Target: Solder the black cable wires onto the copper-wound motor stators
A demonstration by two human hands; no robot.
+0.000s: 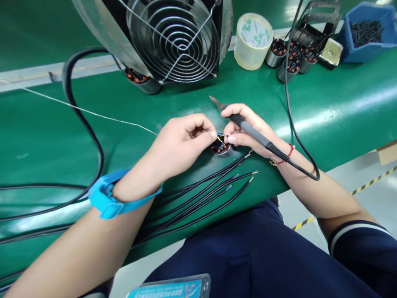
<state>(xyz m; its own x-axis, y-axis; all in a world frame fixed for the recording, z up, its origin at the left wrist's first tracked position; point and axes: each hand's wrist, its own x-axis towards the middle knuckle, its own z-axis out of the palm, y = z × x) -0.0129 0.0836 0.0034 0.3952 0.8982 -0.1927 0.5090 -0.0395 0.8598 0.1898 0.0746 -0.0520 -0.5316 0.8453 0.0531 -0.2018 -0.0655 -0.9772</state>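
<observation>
My right hand (248,128) holds a soldering iron (254,134) whose tip points up and to the left, away from the work. Its thumb and a finger also close at the right rim of a small round motor stator (221,149) with orange-red windings. At the stator's left side, my left hand (186,142) pinches a thin yellow wire (219,139). A strand of solder wire (118,120) runs from the left to behind this hand; whether the hand grips it is hidden. Just below lie several black cables (214,178) with stripped, coloured ends.
A caged fan (182,47) stands behind my hands, with another stator (145,85) beside its base. Farther right are a tape roll (252,41), several stators (288,68) and a blue bin (356,49) of black parts. The iron's cord (290,99) loops near my right forearm.
</observation>
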